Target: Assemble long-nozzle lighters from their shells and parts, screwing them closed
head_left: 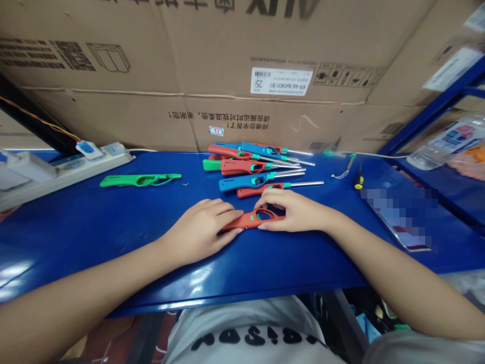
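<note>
A red lighter body (250, 219) lies low over the blue table, with a trigger opening and small green parts showing. My left hand (206, 225) is closed around its left end. At its other end, the fingers of my right hand (290, 210) pinch the part by the trigger opening. Just beyond my hands is a pile of red and blue stick lighters (246, 167) with metal tubes pointing right. A green lighter shell (140, 180) without a metal tube rests to the left.
A power strip (68, 172) with plugs runs along the left. On the right are a yellow-black screwdriver (358, 180), a phone (397, 217) and a plastic bottle (447, 141). Tiny metal pieces (185, 184) lie near the green shell. A large cardboard box (208, 60) stands behind the blue table (144, 283).
</note>
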Tool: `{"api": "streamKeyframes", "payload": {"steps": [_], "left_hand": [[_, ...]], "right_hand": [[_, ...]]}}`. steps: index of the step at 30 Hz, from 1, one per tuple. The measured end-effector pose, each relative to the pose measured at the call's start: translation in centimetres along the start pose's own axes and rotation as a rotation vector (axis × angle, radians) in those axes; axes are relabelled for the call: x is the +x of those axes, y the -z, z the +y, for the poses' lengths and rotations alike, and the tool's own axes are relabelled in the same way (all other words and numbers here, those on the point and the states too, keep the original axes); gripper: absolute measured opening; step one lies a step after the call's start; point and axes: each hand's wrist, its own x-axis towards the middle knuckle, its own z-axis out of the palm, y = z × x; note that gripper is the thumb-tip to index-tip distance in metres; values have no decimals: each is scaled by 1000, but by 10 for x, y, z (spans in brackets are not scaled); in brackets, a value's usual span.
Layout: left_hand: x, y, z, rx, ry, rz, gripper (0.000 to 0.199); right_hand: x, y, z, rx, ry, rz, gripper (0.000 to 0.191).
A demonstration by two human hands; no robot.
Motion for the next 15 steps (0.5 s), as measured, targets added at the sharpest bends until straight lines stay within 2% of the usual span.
{"api": "streamKeyframes", "payload": {"steps": [15], "left_hand": [[2, 3, 1, -31, 20, -32, 30]], "right_hand": [[0, -4, -2, -148, -19, -38, 31]]}}
